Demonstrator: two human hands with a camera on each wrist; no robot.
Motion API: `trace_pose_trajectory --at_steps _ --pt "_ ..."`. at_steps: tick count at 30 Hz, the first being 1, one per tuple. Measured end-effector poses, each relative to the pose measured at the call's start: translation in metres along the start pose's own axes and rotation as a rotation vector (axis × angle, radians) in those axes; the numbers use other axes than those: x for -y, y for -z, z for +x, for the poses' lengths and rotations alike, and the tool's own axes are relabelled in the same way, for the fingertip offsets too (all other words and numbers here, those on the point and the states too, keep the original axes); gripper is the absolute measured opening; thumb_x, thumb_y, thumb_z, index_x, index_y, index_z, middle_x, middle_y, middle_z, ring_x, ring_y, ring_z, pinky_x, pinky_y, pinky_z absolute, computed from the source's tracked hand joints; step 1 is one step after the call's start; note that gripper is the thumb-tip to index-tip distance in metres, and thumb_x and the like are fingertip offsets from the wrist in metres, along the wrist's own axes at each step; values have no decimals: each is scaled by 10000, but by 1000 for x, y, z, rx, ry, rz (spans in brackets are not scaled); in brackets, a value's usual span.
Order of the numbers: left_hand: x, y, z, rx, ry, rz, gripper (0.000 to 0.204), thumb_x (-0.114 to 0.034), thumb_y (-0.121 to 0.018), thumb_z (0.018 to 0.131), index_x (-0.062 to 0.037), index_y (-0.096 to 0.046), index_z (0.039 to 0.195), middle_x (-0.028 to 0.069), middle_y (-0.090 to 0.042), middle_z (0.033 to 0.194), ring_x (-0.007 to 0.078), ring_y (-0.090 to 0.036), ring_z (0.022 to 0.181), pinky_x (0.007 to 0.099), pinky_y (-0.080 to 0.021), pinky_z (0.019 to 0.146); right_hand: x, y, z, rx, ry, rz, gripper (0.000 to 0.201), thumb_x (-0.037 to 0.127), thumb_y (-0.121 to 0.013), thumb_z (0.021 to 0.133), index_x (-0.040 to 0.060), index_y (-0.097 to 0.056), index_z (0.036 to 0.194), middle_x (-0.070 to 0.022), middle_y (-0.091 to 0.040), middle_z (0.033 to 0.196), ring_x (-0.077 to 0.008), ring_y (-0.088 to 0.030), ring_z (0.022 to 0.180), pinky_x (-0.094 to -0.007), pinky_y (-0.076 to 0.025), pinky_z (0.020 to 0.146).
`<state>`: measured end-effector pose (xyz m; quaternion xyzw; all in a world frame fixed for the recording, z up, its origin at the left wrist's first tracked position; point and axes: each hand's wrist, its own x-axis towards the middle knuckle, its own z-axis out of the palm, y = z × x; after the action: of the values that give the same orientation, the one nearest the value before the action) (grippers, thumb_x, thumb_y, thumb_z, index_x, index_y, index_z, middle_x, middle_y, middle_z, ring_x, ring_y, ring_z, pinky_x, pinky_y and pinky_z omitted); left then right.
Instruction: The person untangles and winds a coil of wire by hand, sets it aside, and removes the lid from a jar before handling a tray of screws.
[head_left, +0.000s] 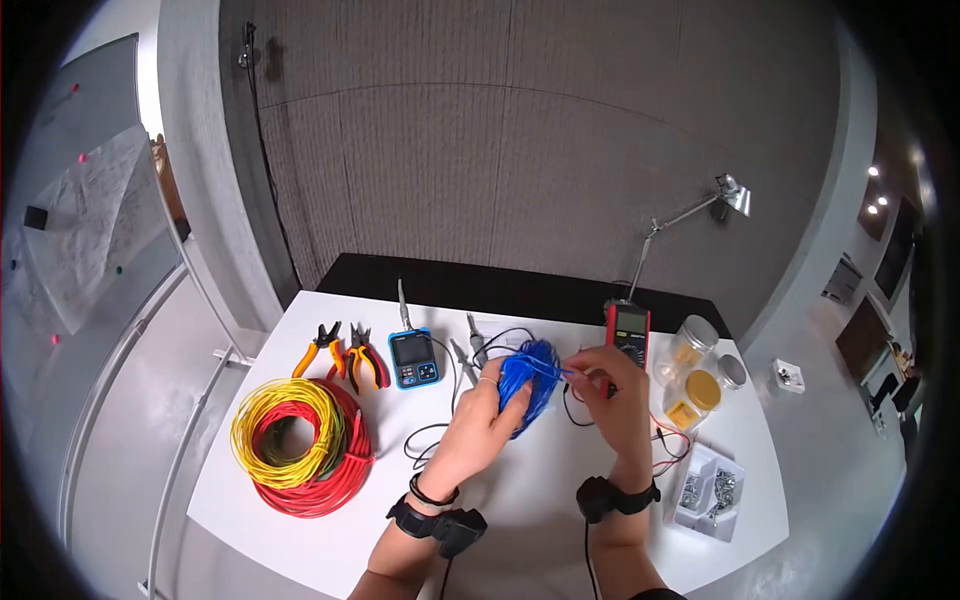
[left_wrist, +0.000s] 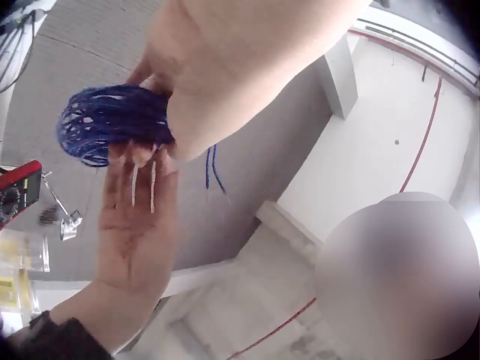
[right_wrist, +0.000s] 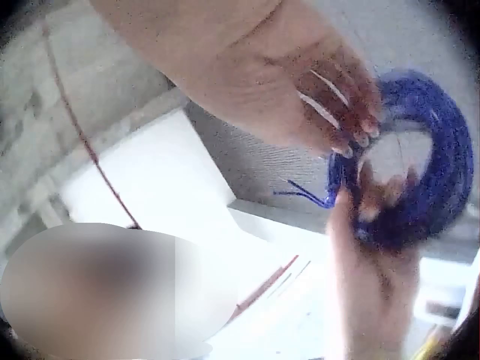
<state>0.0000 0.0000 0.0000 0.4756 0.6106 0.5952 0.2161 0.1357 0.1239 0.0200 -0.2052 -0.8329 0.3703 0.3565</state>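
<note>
A coil of blue wire (head_left: 538, 372) is held above the table by the left hand (head_left: 478, 425), whose fingers curl round its near side. The right hand (head_left: 617, 400) is at the coil's right side, its fingertips pinching blue wire there. In the right wrist view the coil (right_wrist: 450, 157) shows as a ring, with the left hand (right_wrist: 379, 277) reaching into its opening and the right hand (right_wrist: 300, 82) at its edge. Two loose wire ends (right_wrist: 300, 191) stick out beside it. The left wrist view shows the coil (left_wrist: 112, 120) side on.
Yellow (head_left: 260, 470) and red wire coils (head_left: 345, 490) lie at the left, below two pliers (head_left: 365, 360) and a blue-cased meter (head_left: 414, 358). On the right are a red multimeter (head_left: 629, 325), lidded jars (head_left: 690, 395), a parts tray (head_left: 708, 490) and a lamp (head_left: 735, 196).
</note>
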Motion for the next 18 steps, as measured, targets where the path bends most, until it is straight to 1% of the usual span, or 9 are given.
trace_pose_trajectory --at_steps 2,4,6,8,11,14,15,17,18 --pt "8 4 2 -12 -73 241 420 -222 -498 896 55 -386 1191 222 -617 777 321 -643 760 345 -481 666 5 0 3 -95 38 -58 330 79 -737 691 68 -635 1005 -90 -602 995 -188 -584 893 -271 -480 728" --pt "11 4 3 -30 -4 170 401 -243 -517 879 52 -437 1139 222 -612 780 312 -645 759 343 -479 660 10 1 7 -134 455 -182 393 125 -771 629 82 -647 999 -64 -607 979 -198 -590 854 -277 -485 694" --pt "9 5 3 76 -38 134 394 -261 -537 862 41 -464 1104 229 -604 786 315 -643 755 332 -481 652 7 1 8 -92 453 -164 362 130 -761 623 82 -664 968 -51 -606 987 -204 -594 844 -291 -492 690" --pt "5 2 0 65 -49 146 365 -268 -577 834 29 -514 1036 210 -607 748 317 -648 711 326 -485 616 1 2 8 67 508 -47 305 99 -739 648 73 -673 945 -51 -618 960 -211 -599 836 -295 -495 688" --pt "-5 -7 1 81 -110 318 353 -312 -672 777 4 -570 896 169 -589 609 332 -637 602 321 -483 526 -2 10 6 102 529 17 231 40 -713 670 50 -677 898 -57 -632 901 -204 -610 793 -288 -500 666" --pt "-10 -13 -3 158 -138 402 340 -307 -723 735 -26 -596 881 135 -605 610 255 -635 552 272 -471 523 -6 11 4 25 434 144 116 11 -666 744 -8 -647 857 -72 -639 816 -160 -610 730 -267 -500 648" --pt "-8 -15 -4 168 -285 353 360 -330 -710 748 -15 -543 800 174 -554 557 360 -598 561 334 -462 474 -7 11 3 19 434 144 116 11 -666 744 -8 -647 857 -72 -639 816 -160 -610 730 -267 -500 648" --pt "-18 -15 -10 279 -300 400 354 -324 -716 742 -19 -545 802 160 -536 528 352 -582 525 338 -450 459 -7 10 0 77 45 629 64 -8 -566 793 -58 -601 773 -97 -626 719 -142 -593 662 -243 -463 615" --pt "-22 -16 -12 386 -309 444 349 -317 -722 735 -23 -547 803 146 -518 499 344 -565 490 343 -437 443 -5 9 1 72 45 632 64 -8 -566 793 -58 -601 773 -97 -626 719 -142 -593 662 -243 -463 615"
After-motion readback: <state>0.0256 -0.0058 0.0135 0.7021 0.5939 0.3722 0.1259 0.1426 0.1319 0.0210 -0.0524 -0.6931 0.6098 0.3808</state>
